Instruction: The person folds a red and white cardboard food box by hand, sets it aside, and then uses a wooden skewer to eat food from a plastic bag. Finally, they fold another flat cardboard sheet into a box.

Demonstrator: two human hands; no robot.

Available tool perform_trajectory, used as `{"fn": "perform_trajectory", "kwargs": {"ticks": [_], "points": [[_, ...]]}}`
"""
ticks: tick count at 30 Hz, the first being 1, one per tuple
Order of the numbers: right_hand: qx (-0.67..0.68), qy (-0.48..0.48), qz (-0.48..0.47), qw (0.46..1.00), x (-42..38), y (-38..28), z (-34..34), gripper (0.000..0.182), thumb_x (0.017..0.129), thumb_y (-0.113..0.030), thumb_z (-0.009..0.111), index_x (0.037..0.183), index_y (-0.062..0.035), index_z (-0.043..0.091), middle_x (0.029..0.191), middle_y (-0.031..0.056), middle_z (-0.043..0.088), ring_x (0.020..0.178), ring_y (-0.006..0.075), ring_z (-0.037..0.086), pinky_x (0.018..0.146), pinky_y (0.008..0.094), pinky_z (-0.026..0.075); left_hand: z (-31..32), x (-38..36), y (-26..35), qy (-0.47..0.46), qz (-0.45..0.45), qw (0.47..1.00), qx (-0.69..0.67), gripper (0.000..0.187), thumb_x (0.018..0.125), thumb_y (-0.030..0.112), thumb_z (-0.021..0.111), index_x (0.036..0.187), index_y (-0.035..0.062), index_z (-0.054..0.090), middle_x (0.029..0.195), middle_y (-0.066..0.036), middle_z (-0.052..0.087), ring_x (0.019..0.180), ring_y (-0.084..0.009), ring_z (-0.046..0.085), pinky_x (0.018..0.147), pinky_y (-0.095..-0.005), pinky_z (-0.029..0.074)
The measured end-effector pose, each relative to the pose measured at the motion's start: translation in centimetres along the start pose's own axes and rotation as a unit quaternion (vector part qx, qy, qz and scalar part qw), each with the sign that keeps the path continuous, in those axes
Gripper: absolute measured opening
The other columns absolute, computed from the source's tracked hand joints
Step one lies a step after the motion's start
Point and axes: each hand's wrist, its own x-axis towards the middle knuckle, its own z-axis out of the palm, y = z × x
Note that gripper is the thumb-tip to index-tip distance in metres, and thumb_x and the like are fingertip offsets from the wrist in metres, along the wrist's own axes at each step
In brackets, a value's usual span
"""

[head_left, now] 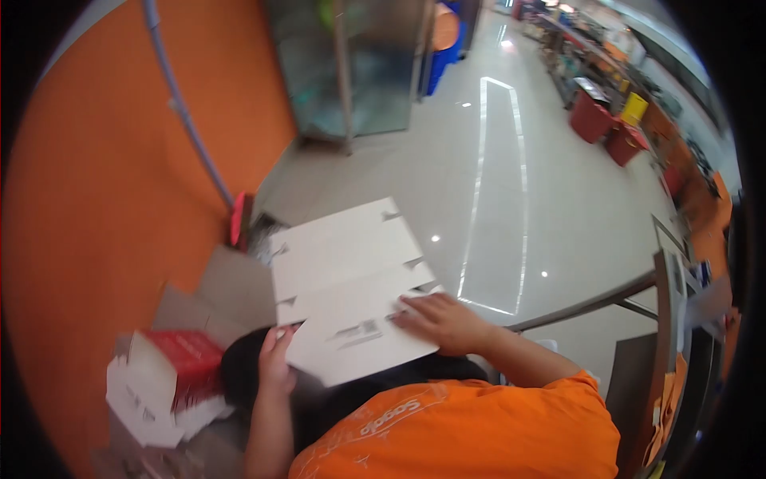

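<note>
An unfolded white cardboard box (343, 259) with slots and tabs along its edges lies tilted across my lap. Small dark print shows on its near panel. My left hand (275, 363) grips the box's left edge near a tab, thumb on top. From the right, my right hand (443, 323) lies palm down on the board near its right edge, with the fingers stretched over the surface. Left of my legs is a red and white box (187, 371), folded into shape, with white flaps open.
Brown cardboard (231, 287) leans by the orange wall (104, 199). A glass-sided cabinet (351, 72) stands ahead on the glossy tile floor (399, 160). Red bins (592, 118) and loaded shelving line the far right. A metal-edged table (590, 299) is close on my right.
</note>
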Motion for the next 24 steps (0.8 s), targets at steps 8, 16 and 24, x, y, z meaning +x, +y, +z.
{"fn": "perform_trajectory", "kwargs": {"ticks": [8,16,24], "points": [[0.08,0.011,-0.019,0.997,0.6,0.6,-3.0,0.05,0.071,-0.006,0.059,0.121,-0.0123,0.057,0.124,0.011,0.056,0.11,0.0272,0.055,0.094,0.041,0.041,-1.6,-3.2,9.4,-0.03,0.154,0.85,0.504,0.054,0.086,0.04,0.062,0.121,0.0001,0.055,0.124,-0.017,0.054,0.111,-0.025,0.053,0.094,-0.0334,0.042],[0.258,-0.173,0.04,0.95,2.2,0.7,-4.1,0.055,0.069,-0.01,0.065,0.123,-0.0116,0.054,0.131,0.0152,0.049,0.116,0.0339,0.049,0.097,0.0441,0.038,7.7,-4.5,6.7,-0.37,0.113,0.495,0.778,0.082,0.069,0.043,0.073,0.136,0.0086,0.041,0.143,-0.018,0.035,0.131,-0.032,0.036,0.107,-0.0422,0.029],[0.306,-0.293,0.09,0.901,5.8,3.7,-4.1,0.057,0.084,-0.043,0.061,0.128,-0.007,0.052,0.117,0.0163,0.061,0.114,0.0321,0.053,0.096,0.0374,0.04,5.4,1.0,5.9,-0.469,0.034,0.606,0.642,0.066,0.076,0.026,0.066,0.136,0.0095,0.042,0.136,-0.018,0.043,0.124,-0.0276,0.044,0.101,-0.0341,0.037]]}}
